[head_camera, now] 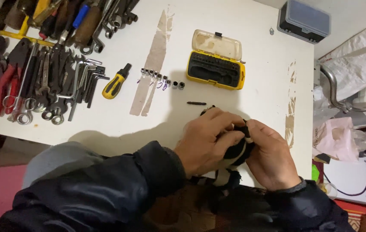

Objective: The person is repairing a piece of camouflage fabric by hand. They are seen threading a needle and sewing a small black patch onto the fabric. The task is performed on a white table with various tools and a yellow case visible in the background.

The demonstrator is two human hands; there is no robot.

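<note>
Left hand (206, 139) and right hand (271, 157) together, both clamped on black-and-white cloth item (239, 151) at near edge of white desk (243, 38), loose bit (196, 103) just beyond, open yellow bit case (215, 68) farther, wrenches (50, 81) far left

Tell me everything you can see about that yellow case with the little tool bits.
The yellow bit case lies open on the white table, beyond both hands. It looks like hard plastic. Its black insert holds rows of small bits above a long empty slot. The clear, scuffed lid is folded back flat. Nothing touches it; one loose bit lies nearby.
</note>
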